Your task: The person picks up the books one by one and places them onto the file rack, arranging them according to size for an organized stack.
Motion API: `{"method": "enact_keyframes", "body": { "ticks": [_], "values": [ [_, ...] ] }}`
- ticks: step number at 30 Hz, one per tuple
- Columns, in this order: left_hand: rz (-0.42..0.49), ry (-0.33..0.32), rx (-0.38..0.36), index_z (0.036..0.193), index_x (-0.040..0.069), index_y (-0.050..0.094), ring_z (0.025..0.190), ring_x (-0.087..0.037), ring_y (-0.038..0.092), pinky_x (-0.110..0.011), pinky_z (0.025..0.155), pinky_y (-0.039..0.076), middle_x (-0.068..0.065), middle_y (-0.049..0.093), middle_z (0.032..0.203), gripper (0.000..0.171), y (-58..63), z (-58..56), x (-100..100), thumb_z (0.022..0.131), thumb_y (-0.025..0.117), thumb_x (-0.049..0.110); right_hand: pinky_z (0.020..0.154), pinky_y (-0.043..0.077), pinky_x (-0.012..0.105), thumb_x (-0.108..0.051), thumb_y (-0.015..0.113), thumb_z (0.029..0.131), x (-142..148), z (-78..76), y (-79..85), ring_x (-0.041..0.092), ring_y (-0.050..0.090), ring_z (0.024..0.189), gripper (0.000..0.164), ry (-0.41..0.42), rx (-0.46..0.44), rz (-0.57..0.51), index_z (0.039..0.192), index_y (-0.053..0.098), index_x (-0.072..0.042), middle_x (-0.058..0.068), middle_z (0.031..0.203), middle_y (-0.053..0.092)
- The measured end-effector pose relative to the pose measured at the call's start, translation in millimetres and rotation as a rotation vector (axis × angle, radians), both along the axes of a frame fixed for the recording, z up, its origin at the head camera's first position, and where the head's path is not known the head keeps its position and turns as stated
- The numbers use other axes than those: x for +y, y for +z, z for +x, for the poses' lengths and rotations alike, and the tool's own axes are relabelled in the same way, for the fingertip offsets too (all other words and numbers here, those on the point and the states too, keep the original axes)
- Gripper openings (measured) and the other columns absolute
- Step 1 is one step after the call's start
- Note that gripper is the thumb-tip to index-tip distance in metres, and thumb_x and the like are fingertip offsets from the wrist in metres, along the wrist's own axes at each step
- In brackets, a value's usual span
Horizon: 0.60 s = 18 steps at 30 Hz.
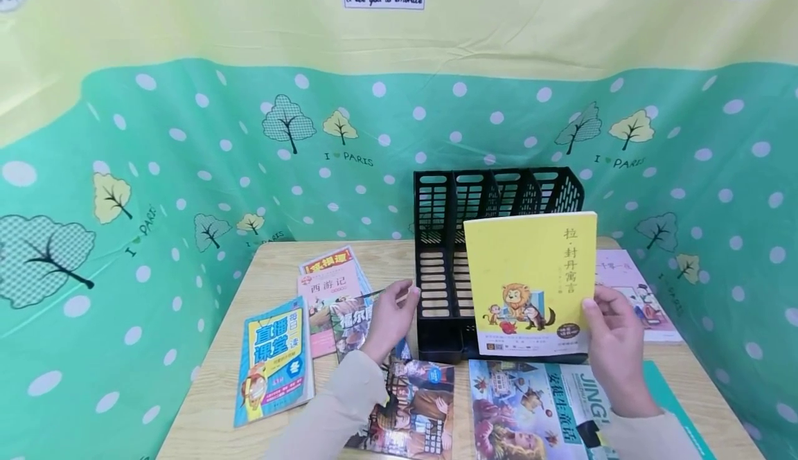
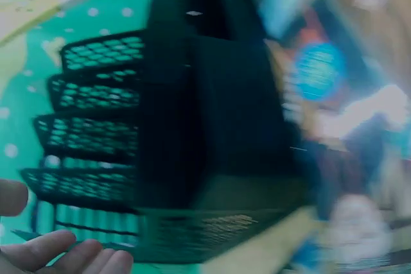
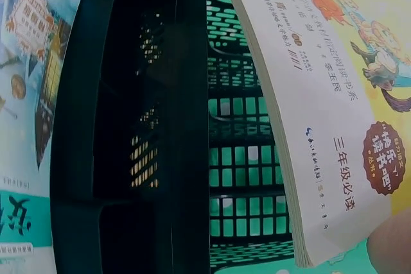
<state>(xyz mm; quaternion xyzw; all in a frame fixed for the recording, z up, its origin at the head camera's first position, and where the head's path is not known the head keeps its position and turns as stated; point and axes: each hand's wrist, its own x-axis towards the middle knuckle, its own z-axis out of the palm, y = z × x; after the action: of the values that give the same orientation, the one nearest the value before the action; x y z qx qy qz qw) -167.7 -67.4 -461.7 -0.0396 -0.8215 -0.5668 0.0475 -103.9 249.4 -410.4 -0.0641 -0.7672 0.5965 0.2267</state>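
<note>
My right hand [image 1: 617,349] grips a yellow book [image 1: 530,266] by its right edge, thumb on the cover and fingers behind. The book stands upright in front of a black file rack [image 1: 436,273] with several slots, hiding much of its right side. In the right wrist view, the lower part of the yellow book [image 3: 321,126] and the thumb tip show next to the rack [image 3: 154,120]. Beside the rack's left wall is my left hand [image 1: 393,318], with nothing between thumb and fingers. The left wrist view shows the fingers [image 2: 83,255] close to the rack's slotted dividers [image 2: 96,133].
Left of the rack lie a blue book [image 1: 277,363], a pink book [image 1: 324,294] and more books partly under my left arm. A dark-covered book [image 1: 418,404] and a fairy-tale book [image 1: 517,411] lie in front. Another pink book [image 1: 642,301] is behind my right hand.
</note>
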Motion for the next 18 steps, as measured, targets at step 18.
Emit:
{"method": "enact_keyframes", "body": {
  "ticks": [18],
  "values": [
    [0.262, -0.392, 0.036, 0.132, 0.016, 0.054, 0.106, -0.017, 0.062, -0.032, 0.091, 0.052, -0.004, 0.064, 0.118, 0.043, 86.1, 7.1, 27, 0.094, 0.061, 0.035, 0.067, 0.053, 0.017, -0.005, 0.052, 0.098, -20, 10.7, -8.5, 0.01, 0.063, 0.08, 0.021, 0.12, 0.07, -0.137, 0.115, 0.052, 0.007, 0.003, 0.092, 0.065]
  ]
}}
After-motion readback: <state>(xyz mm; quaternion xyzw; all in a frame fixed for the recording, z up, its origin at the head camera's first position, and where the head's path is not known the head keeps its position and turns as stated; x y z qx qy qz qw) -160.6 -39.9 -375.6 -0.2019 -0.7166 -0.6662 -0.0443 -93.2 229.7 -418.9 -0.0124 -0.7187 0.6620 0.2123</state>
